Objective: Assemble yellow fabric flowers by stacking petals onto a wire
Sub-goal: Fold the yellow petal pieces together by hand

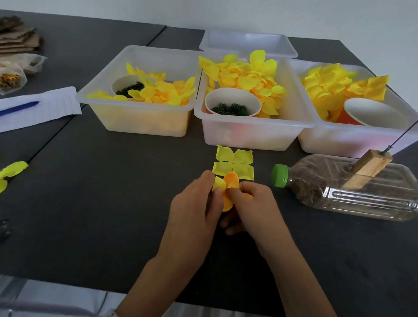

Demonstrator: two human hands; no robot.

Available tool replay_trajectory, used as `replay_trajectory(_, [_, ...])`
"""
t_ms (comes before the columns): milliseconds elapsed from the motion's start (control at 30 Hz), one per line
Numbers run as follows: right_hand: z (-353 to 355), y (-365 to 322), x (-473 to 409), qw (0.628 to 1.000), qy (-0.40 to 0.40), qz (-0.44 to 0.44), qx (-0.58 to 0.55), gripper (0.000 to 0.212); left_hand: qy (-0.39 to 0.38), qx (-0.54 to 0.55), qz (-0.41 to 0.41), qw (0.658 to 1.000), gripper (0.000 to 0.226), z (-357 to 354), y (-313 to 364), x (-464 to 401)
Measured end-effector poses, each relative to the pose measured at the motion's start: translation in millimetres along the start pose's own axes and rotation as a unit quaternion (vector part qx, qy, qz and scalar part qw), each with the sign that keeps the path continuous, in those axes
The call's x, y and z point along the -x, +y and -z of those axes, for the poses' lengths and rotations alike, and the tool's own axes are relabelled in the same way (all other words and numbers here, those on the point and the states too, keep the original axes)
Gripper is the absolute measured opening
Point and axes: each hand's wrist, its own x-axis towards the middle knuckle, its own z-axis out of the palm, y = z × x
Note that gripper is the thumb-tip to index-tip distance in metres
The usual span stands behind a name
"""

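Both hands meet at the table's middle around a small yellow-orange petal piece (230, 184). My left hand (194, 207) pinches its left lobe; my right hand (251, 206) grips its right side, fingers curled under. Just beyond them a flat four-lobed yellow petal (233, 163) lies on the dark table (101, 200). A thin dark wire (409, 127) stands tilted in a wooden block (368, 169), which rests on a lying plastic bottle (364, 191) at the right. How far the held piece extends under the fingers is hidden.
Three translucent bins (136, 118) (251, 134) (352, 143) hold yellow petals, plus cups with dark green rings (231, 109). An empty bin (248, 42) sits behind. Loose petals (4, 176) lie at left, with paper and a blue pen (11, 111), and cardboard (11, 35) farther back.
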Motion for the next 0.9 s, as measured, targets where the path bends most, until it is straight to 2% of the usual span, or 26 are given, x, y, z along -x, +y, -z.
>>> replay_trajectory(100, [0.1, -1.0, -1.7, 0.980, 0.084, 0.108, 0.144, 0.022, -0.024, -0.023, -0.010, 0.999, 0.019, -0.8, 0.1, -0.8])
replay_trajectory(167, [-3.1, -1.3, -1.6, 0.971, 0.111, 0.147, 0.156, 0.035, -0.018, -0.020, -0.012, 1.000, 0.022, -1.2, 0.1, -1.5])
replay_trajectory(300, [-7.5, -0.7, -3.1, 0.975, 0.135, 0.129, 0.118, 0.044, 0.009, 0.012, 0.004, 1.000, 0.018, 0.1, 1.2, -3.6])
replay_trajectory(500, [-9.2, -2.8, -5.4, 0.994, 0.081, 0.054, 0.043, 0.048, 0.030, 0.073, 0.069, 0.994, 0.017, 6.8, 0.0, -11.2])
replay_trajectory(633, [-10.3, -3.0, -4.6, 0.995, 0.089, 0.038, 0.008, 0.048, 0.014, 0.120, 0.103, 0.987, 0.016, 7.3, -0.4, -16.8])
replay_trajectory(800, [-10.6, 2.3, -4.5, 0.993, 0.105, 0.057, -0.002, 0.049, -0.002, 0.126, 0.106, 0.986, 0.019, 6.8, -1.8, -15.5])
replay_trajectory(900, [-6.7, 6.5, -4.6, 0.992, 0.092, 0.078, 0.026, 0.049, -0.006, 0.147, 0.064, 0.987, 0.022, 11.4, -2.9, -13.6])
